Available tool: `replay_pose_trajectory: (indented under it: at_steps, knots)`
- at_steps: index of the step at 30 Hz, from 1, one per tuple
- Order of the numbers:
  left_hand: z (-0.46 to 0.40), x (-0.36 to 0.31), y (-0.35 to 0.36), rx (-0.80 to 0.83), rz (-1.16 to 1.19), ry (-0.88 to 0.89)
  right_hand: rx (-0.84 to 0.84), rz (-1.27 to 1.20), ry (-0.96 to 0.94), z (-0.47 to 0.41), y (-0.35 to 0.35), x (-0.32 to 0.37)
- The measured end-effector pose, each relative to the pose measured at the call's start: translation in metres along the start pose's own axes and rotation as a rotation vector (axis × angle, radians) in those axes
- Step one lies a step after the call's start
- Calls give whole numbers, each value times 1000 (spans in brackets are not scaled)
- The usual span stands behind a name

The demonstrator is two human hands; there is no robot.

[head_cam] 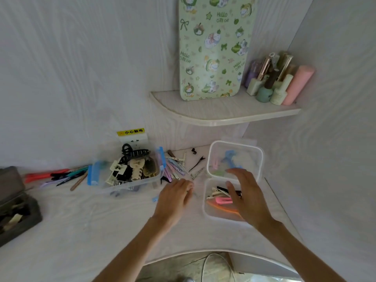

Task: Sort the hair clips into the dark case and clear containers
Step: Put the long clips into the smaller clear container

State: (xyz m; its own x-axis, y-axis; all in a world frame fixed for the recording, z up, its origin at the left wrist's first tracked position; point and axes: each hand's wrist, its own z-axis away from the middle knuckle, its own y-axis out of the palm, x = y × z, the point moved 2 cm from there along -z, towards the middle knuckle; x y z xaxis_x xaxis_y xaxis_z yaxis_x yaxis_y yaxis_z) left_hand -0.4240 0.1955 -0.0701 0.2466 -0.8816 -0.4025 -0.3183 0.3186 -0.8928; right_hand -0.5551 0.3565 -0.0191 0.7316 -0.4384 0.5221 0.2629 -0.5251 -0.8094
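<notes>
A clear container with blue latches point(130, 183) holds several claw clips in black, cream and olive. Loose slim hair clips point(177, 165) lie on the desk just right of it. A clear hinged box point(211, 210) at the right holds pink, orange, black and cream clips; its raised lid point(254, 151) shows a blue clip behind it. The dark case point(18, 218) lies open at the far left. My left hand point(175, 198) rests on the desk below the loose clips, fingers bent; whether it pinches a clip is unclear. My right hand point(244, 194) hovers over the hinged box, fingers spread.
Pens and pencils point(61, 176) lie left of the latched container. A wall socket with a yellow label point(132, 135) sits behind it. A corner shelf point(223, 112) carries a green patterned mirror point(213, 47) and nail-polish bottles point(274, 82). The desk's curved front edge runs below my arms.
</notes>
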Motion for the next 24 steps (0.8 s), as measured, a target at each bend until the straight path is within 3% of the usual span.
replay_pose_trajectory:
  at_steps: [4, 7, 9, 12, 14, 19, 24]
  knots:
    - [36, 55, 6, 134, -142, -182, 347, 285, -205, -34, 64, 43]
    - [47, 63, 6, 152, -192, -170, 697, 590, -63, -52, 108, 57]
    - [49, 67, 2, 159, -178, -186, 796, 700, 66, -59, 127, 56]
    - [49, 74, -9, 175, -229, -181, 772, 749, 81, -63, 138, 61]
    - [47, 74, -15, 173, -230, -154, 734, 640, 91, -60, 141, 62]
    - [39, 65, -36, -32, -197, -7, 674, 529, 74, -58, 144, 65]
    - [36, 68, -43, -15, -296, 6, 664, 476, 54, -56, 142, 63]
